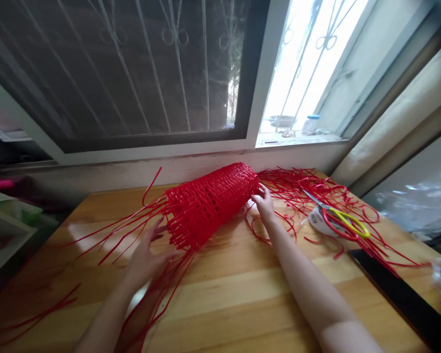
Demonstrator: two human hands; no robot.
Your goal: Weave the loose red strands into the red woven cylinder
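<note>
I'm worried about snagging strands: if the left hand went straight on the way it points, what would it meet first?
Probably the fringed end of the red woven tube, just ahead of the left hand. Depth is unclear, so it may be touching that end or its loose strands.

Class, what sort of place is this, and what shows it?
Probably a home craft corner: a wooden table by a barred window, holding a red woven tube and scissors.

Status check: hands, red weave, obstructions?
Left hand open near red woven tube, contact unclear; right hand touching its far end. Tube on its side. Loose red strips trail by left hand; scissors off to right.
</note>
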